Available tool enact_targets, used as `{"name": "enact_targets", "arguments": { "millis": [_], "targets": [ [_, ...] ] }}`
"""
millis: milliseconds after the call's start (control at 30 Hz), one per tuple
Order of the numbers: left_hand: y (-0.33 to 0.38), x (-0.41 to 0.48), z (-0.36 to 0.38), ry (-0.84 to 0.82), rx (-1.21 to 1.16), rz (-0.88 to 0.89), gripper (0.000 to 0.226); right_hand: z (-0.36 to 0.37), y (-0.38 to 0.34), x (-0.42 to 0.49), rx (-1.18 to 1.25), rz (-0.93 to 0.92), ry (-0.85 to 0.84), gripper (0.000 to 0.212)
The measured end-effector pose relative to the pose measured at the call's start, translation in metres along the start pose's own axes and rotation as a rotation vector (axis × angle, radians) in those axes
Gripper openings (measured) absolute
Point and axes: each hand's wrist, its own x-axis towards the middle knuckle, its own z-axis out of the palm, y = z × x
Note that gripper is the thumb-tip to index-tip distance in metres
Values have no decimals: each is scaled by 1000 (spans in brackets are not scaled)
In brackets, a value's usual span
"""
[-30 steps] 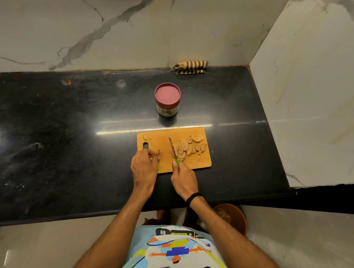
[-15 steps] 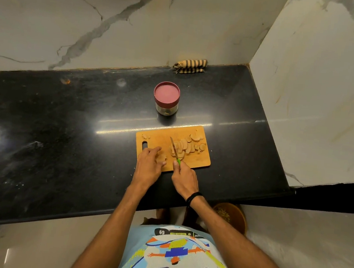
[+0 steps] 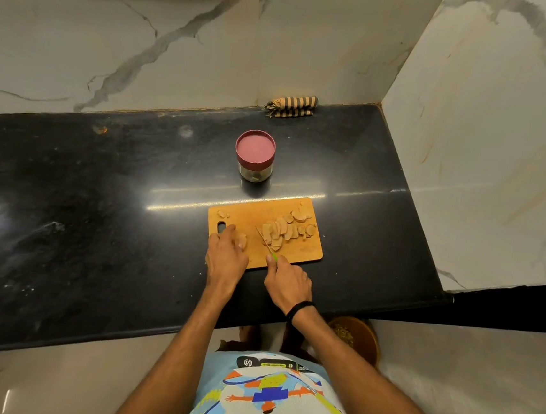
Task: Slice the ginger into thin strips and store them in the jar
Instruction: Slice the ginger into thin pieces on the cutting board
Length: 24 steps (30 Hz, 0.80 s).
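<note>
Our left hand (image 3: pixel 227 255) had crept forward over the last second, fingers now curled on a ginger chunk (image 3: pixel 241 240) at the near-left of the board (image 3: pixel 300 253). Our right hand (image 3: pixel 288 280) gripped the knife (image 3: pixel 264 241), blade just left of the slices (image 3: pixel 282 229) mid-board. The jar (image 3: pixel 255 155) sat lidded just beyond, so we reckoned cutting wasn't done yet

**Both hands low, close together**

Your left hand (image 3: pixel 226 258) lies knuckles up, its fingers curled forward and down onto a ginger piece (image 3: pixel 242 239), pinning it. Your right hand (image 3: pixel 287 282) sits just beside the left, not touching it. It is wrapped round the handle of a knife (image 3: pixel 264 239) whose blade points forward and left. Both forearms are bare and angle inward from your body, with the wrists nearly straight.
</note>
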Motion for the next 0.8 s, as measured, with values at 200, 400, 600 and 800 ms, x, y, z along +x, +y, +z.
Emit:
{"name": "enact_targets", "arguments": {
  "millis": [200,400,600,800],
  "targets": [
    [-15,0,2,-80,85,116,58,-7,22,0,-162,-71,29,47],
    [-18,-5,4,-67,54,134,58,-20,31,11,-194,-89,49,46],
    [-18,-6,3,-77,60,134,59,-25,31,17,-167,-80,70,47],
    [-29,-9,-4,-96,63,133,58,-26,34,14,-102,-119,119,38]
  ]
}}
